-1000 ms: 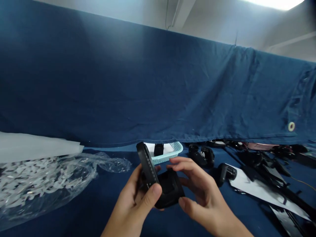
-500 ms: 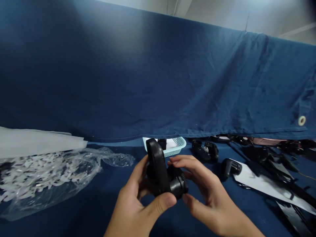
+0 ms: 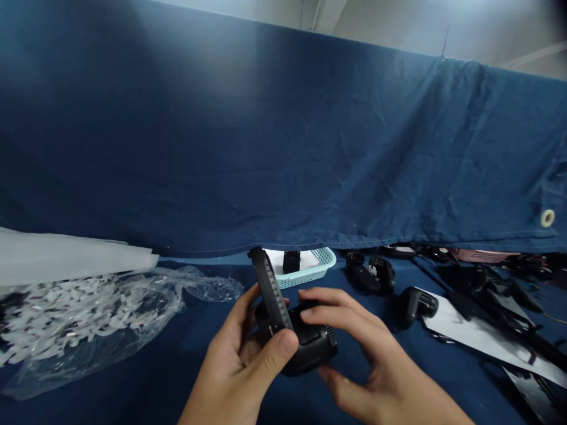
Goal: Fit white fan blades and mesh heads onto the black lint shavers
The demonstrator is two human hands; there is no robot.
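Note:
My left hand grips a black plastic part, its thumb pressed on the near side. The part has a rounded body, a ridged ring at its right end and a long flat arm that tilts up to the left. A row of small ribs shows along that arm. Across the top of the body lie the fingers of my right hand, with its thumb low at the right end. Just beyond the part stands a light-blue basket with a small black piece and white paper inside.
Clear plastic bags of small white pieces lie at left, near white sheets. To the right are black parts, a black elbow-shaped part and a white panel. A blue curtain hangs across the back.
The black plastic part has been turned in my hands, so the arm's ribbed face now shows and the arm leans further left. My right fingers have moved onto the top of the body.

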